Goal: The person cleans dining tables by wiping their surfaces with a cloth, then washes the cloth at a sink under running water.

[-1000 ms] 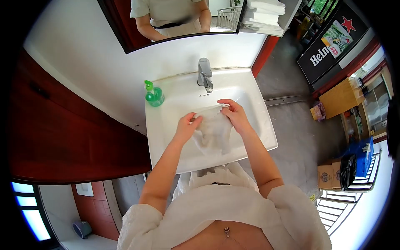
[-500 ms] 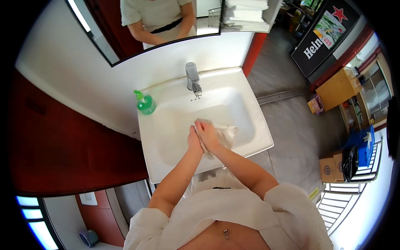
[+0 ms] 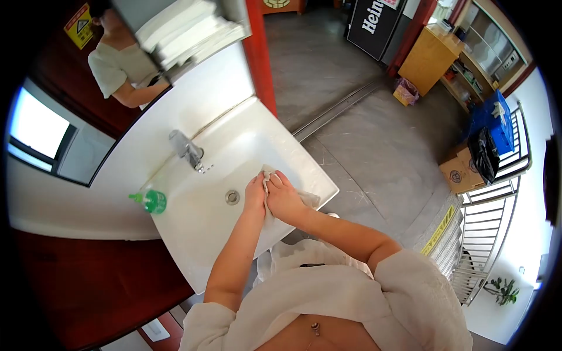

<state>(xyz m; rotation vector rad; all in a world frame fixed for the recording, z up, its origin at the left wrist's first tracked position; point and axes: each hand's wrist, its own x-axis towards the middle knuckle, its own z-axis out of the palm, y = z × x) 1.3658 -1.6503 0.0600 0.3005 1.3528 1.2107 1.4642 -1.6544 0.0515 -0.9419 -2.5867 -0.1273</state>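
A pale, wrung-up cloth [image 3: 308, 200] is bunched between my two hands over the white sink [image 3: 182, 248]. My left hand [image 3: 254, 196] presses against one side of it, fingers closed. On the other side my right hand [image 3: 284, 200] wraps round it with bent fingers. Part of the cloth hangs out past the right hand, and the rest is hidden in the grip. To the left of the hands, the round drain [image 3: 232, 197] shows in the basin. The chrome faucet [image 3: 186, 151] stands at the back, and I see no water running from it.
A green soap pump bottle [image 3: 155, 201] stands at the sink's left corner. Folded white towels [image 3: 184, 32] are stacked on a shelf beside the mirror [image 3: 88, 140]. Across the grey floor are cardboard boxes [image 3: 462, 169], a blue crate [image 3: 497, 126] and a metal railing [image 3: 489, 216].
My view has swung to the right, so the sink and faucet appear further left and tilted. Both hands still hold the cloth, now nearer the sink's right side. The drain has come into view.
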